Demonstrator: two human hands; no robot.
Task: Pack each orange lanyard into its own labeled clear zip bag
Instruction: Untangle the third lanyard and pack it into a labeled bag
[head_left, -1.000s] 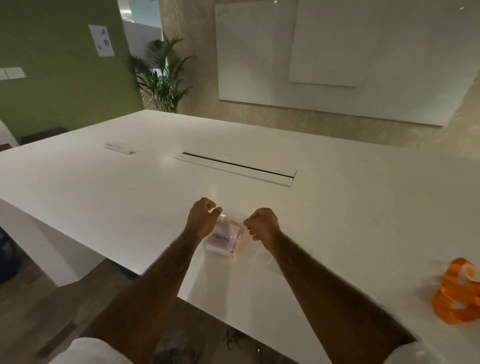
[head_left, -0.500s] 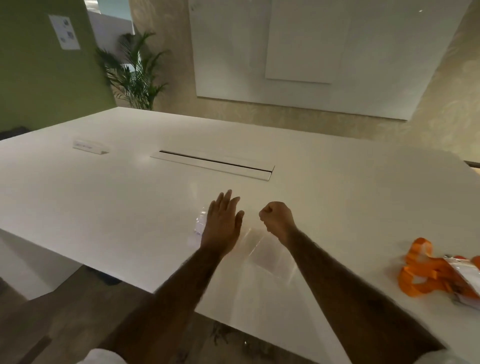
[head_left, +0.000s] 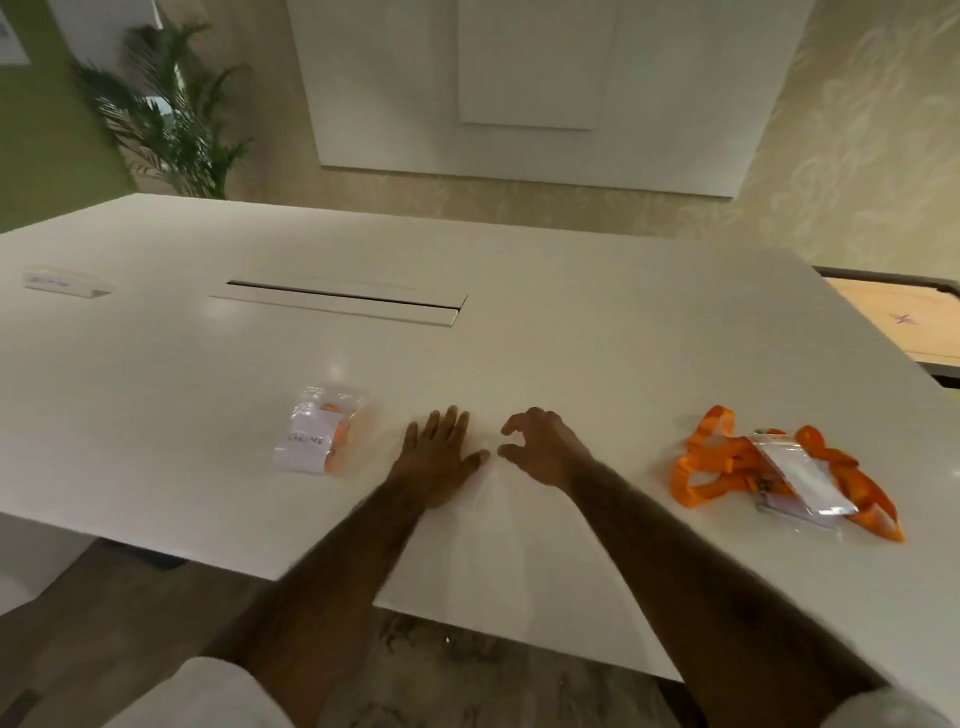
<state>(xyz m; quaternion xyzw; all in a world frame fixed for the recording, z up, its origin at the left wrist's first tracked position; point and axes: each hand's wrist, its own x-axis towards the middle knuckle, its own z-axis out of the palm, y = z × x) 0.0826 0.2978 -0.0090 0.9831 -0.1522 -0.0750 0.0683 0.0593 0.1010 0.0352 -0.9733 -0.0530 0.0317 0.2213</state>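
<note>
A clear zip bag (head_left: 318, 436) with a white written label and an orange lanyard inside lies on the white table (head_left: 571, 353), left of my hands. My left hand (head_left: 439, 457) lies flat on the table, fingers straight, holding nothing. Beside it my right hand (head_left: 543, 447) hovers with fingers spread and loosely bent, also empty. To the right, a loose heap of orange lanyards (head_left: 717, 467) lies near the table's edge, with clear zip bags (head_left: 800, 480) on top of it.
A long cable slot (head_left: 343, 304) runs across the table's middle. A small white name card (head_left: 62, 283) stands at the far left. A potted palm (head_left: 166, 114) and a whiteboard (head_left: 519, 88) are behind the table. The near table edge cuts diagonally under my forearms.
Both hands pinched the filled bag a second ago; they have let it go. It now lies to the left, my left hand flattened, my right hand opened, and the view swung right.
</note>
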